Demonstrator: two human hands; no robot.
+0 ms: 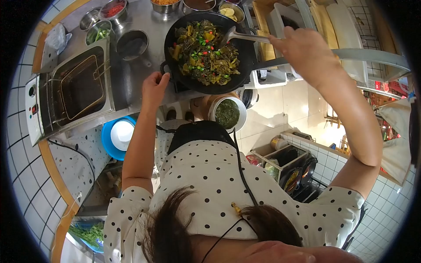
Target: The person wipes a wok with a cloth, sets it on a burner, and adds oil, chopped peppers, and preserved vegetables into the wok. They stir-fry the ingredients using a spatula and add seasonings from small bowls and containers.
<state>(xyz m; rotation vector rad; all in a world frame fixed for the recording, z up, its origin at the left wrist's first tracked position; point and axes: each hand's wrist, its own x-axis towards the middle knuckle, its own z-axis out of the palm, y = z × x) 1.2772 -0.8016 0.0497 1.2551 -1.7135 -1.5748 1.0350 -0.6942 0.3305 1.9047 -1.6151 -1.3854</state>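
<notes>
A black wok (170, 49) sits at the top centre, full of dark leafy greens (193, 65) mixed with chopped green and red chilli. My right hand (302, 48) is closed round the handle of a metal cooking spatula (245, 37), whose head rests in the right part of the food. The wok's long handle (274, 62) runs off to the right, beneath my right hand. Close by the small loop handle (164, 67) on the wok's left is my left hand (155, 89), its fingers curled and thumb up. Whether those fingers hold anything is hidden.
Left of the wok are an empty-looking metal pot (132, 45), bowls of chopped greens (99, 35) and red chilli (113, 9), and a fryer with a basket (83, 87). Below stand a white bucket of greens (242, 115) and a blue basin (106, 138).
</notes>
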